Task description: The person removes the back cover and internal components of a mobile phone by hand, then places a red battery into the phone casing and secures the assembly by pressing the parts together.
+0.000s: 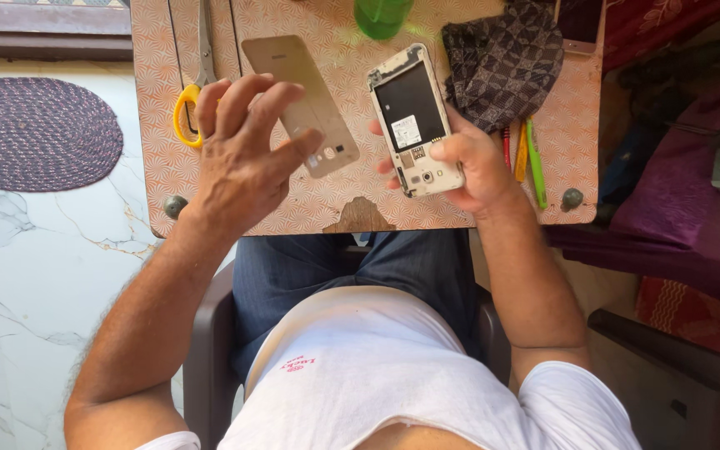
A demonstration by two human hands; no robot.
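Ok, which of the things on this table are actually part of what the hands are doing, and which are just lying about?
In use:
phone with its back off, held in the right hand
gold back cover, at the left hand

Lying about:
yellow-handled scissors
green bottle
dark patterned cloth
pens
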